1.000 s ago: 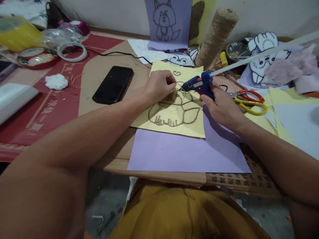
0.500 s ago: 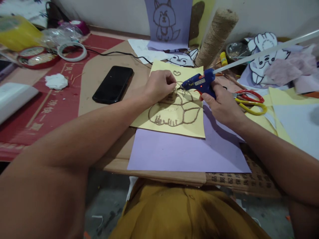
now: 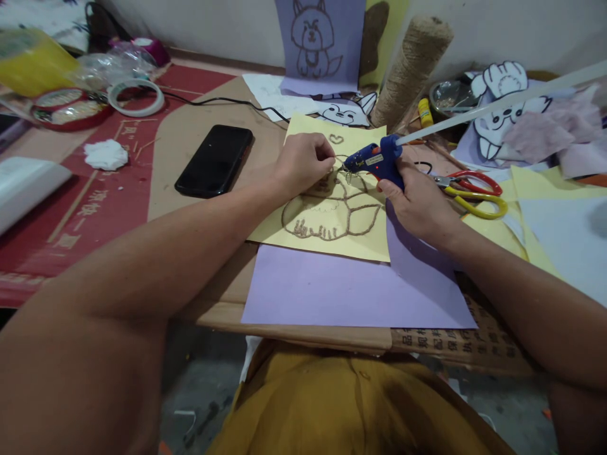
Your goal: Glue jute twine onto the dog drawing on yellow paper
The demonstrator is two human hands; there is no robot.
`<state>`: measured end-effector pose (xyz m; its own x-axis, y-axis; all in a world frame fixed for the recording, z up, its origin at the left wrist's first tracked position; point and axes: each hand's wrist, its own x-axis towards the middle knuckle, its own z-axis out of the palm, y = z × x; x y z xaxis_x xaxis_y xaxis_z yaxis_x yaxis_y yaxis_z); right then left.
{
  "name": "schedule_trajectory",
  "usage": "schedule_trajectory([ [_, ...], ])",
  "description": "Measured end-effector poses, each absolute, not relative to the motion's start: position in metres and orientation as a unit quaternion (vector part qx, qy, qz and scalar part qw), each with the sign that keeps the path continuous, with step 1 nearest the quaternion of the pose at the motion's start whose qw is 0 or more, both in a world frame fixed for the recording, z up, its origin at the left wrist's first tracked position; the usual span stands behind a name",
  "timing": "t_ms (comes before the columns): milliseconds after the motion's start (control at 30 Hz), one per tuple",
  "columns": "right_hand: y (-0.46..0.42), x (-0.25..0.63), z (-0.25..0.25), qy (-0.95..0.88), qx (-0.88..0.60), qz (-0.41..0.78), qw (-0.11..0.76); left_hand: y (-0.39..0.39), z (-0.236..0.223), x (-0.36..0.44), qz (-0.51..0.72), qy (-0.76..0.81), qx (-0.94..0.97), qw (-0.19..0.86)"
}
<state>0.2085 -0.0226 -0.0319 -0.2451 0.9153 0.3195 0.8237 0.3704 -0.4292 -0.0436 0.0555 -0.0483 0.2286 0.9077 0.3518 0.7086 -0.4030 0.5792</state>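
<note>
At the table by a wall, left hand's fingertips meet; right hand grips a glue gun, now nudged left.

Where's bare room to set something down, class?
Bare: the purple sheet this side of the yellow sheet; the red covering between the white wad and left forearm. Crowded: past the right hand, with scissors, twine roll and paper cutouts.

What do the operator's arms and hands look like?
Left arm and right arm show no sleeves. Left hand and right hand are ungloved, wrists without watch or bracelet; no rings visible, though some fingers are hidden. A mustard-yellow garment covers the lap.
</note>
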Motion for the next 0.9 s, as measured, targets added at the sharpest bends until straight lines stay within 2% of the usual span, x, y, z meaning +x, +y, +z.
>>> schedule_trajectory([
  [433, -0.030, 0.208, -0.018, -0.792, -0.556, 0.076, 0.242, 0.052, -0.045, -0.042, 0.335, 0.537, 0.755, 0.172],
  [900, -0.023, 0.213, -0.026, -0.774, -0.535, 0.122, 0.316, 0.058, -0.051, -0.045, 0.346, 0.521, 0.761, 0.175],
])
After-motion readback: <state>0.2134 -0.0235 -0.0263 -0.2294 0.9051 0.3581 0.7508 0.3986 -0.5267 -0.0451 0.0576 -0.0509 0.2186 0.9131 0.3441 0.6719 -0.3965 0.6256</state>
